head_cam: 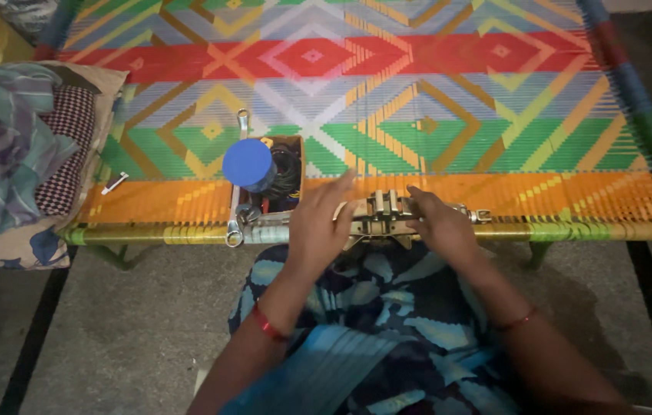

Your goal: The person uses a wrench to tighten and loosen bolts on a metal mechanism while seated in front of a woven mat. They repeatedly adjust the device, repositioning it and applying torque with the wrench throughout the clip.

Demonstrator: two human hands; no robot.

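Metal part [387, 214] resting on near edge of woven bed [495, 115]. Left hand [318, 230] flat, open; right hand [437, 227] curled over it, grip unclear. Could slip off edge.

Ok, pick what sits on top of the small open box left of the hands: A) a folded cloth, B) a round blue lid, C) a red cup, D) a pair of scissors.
B: a round blue lid rests on the small open box, beside the left hand.
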